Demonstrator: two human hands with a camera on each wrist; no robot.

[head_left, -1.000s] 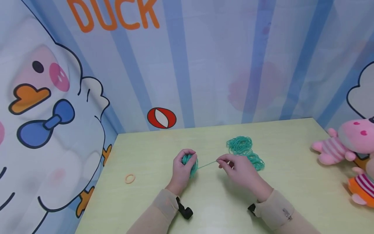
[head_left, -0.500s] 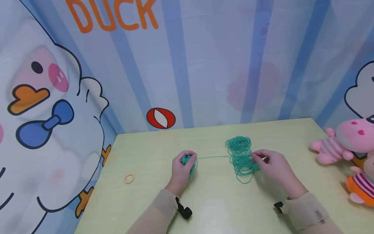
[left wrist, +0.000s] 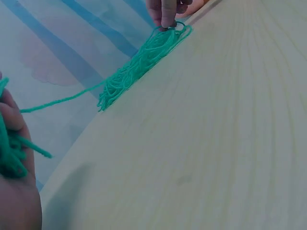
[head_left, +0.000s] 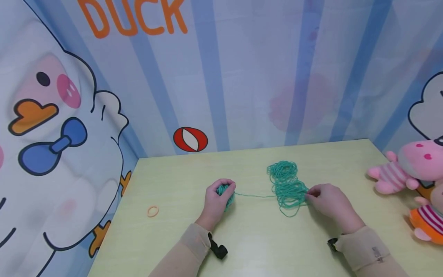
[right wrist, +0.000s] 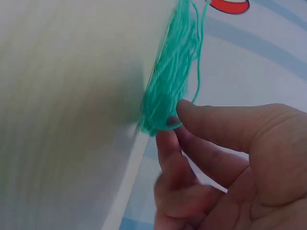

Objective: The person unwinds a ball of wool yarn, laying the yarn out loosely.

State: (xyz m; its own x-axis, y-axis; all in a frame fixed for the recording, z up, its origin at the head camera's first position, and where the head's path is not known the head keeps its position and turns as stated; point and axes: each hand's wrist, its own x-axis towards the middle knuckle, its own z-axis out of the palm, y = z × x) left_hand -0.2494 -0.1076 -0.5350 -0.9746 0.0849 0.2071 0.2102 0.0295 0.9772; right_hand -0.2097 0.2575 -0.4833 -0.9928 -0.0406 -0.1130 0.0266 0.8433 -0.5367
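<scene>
My left hand [head_left: 214, 203] holds a small wound bundle of green yarn [head_left: 222, 188], fingers and thumb curled round it. From there a single strand [head_left: 256, 196] runs to a loose pile of looped green yarn [head_left: 290, 192] on the table. At the pile's right edge, my right hand [head_left: 330, 202] pinches a strand between thumb and fingers. The right wrist view shows the thumb [right wrist: 211, 122] and fingertips close against the end of the loops [right wrist: 165, 91]. In the left wrist view a short cut-looking end [left wrist: 41, 149] sticks out of the held bundle.
A small orange ring [head_left: 152, 211] lies on the pale table [head_left: 256, 246], left of my left hand. Two plush toys, a pink one [head_left: 398, 175] and one in orange [head_left: 427, 223], sit at the right edge. A printed duck curtain [head_left: 242, 77] stands behind.
My right hand has moved right from between the bundle and the pile, drawing the strand across, then lowered slightly at the pile's edge. The strand now sags a little. My left hand has barely moved.
</scene>
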